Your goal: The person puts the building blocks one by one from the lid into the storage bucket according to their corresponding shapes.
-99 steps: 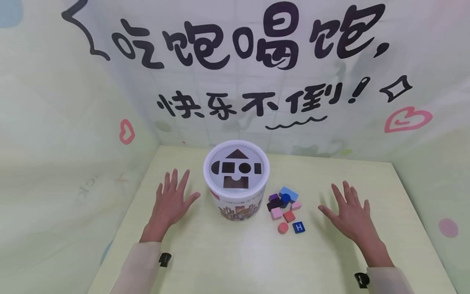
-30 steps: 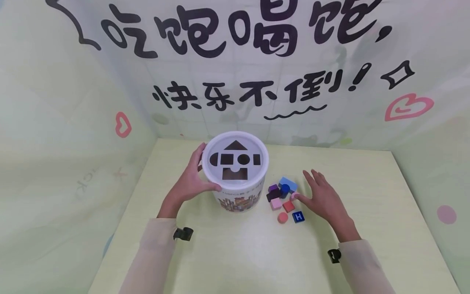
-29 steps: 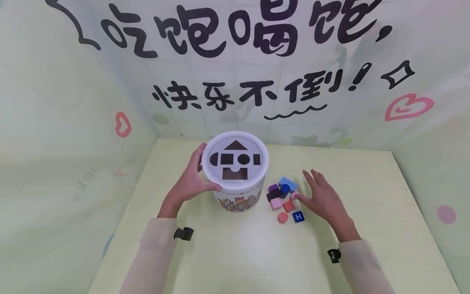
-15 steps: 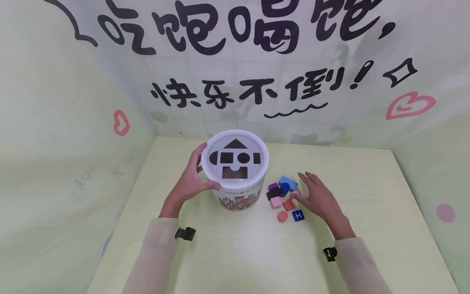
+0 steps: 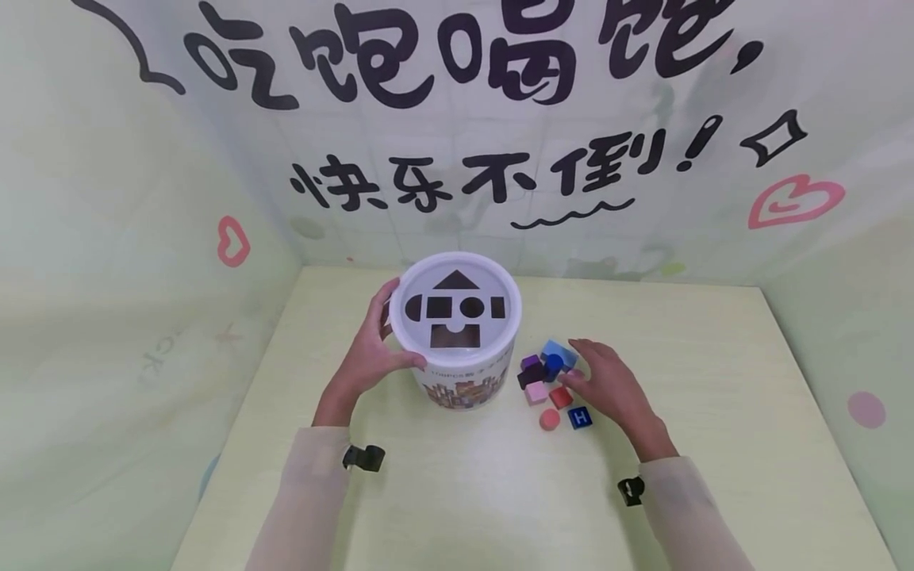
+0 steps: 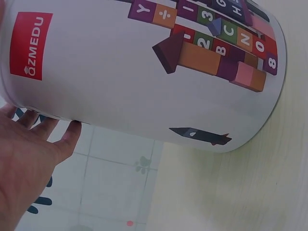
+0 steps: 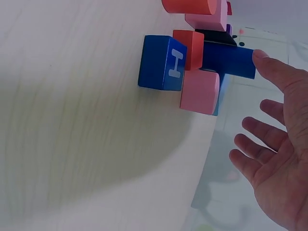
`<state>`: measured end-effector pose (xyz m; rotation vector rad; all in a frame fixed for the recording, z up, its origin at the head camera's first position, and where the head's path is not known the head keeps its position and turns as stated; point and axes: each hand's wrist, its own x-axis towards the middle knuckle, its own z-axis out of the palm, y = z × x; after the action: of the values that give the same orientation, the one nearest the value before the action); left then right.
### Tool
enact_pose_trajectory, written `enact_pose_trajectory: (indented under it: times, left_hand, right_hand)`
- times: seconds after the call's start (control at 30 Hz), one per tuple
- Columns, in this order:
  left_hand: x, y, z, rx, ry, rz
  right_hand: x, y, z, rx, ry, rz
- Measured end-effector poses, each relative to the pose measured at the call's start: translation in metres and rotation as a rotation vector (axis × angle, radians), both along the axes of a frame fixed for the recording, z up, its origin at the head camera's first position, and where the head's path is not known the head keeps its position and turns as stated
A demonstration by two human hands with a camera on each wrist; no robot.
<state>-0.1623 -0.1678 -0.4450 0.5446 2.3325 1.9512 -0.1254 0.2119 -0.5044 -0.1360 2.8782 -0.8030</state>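
Observation:
A white bucket with a shape-sorter lid stands at the back. My left hand grips its left side below the rim, thumb in front and fingers behind. In the left wrist view those fingers touch the wall. Right of the bucket, my right hand hovers with fingers spread over loose toy blocks. Its thumb appears close to the upright blue cylinder; contact is unclear. By that stand a light blue block, a pink rounded block, a red block and a blue H block.
A pink block, a coral cylinder, a purple block and a dark block lie in the same cluster. Printed cloth walls enclose the pale table at the back and sides.
From its earlier place beside the bucket, my left hand has come onto the bucket's side. My right hand has moved left over the blocks, which stay put.

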Motion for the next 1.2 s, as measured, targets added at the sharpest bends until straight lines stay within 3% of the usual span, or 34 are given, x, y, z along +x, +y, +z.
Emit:
enact_pose_trajectory:
  times: [0.4, 0.6, 0.93, 1.2]
  left_hand:
    - [0.0, -0.003, -0.002, 0.006, -0.006, -0.006]
    - [-0.001, -0.003, -0.001, 0.0, -0.021, -0.017]
    - [0.011, 0.005, 0.025, 0.005, -0.028, -0.035]
    - [0.012, 0.004, 0.028, 0.009, -0.015, -0.04]
  right_hand:
    - [-0.003, -0.012, -0.008, -0.047, -0.018, -0.01]
    - [-0.004, -0.017, -0.015, -0.005, 0.044, 0.015]
    - [-0.005, -0.018, -0.018, 0.013, 0.106, 0.039]
    - [-0.006, -0.019, -0.012, 0.02, 0.114, 0.032]
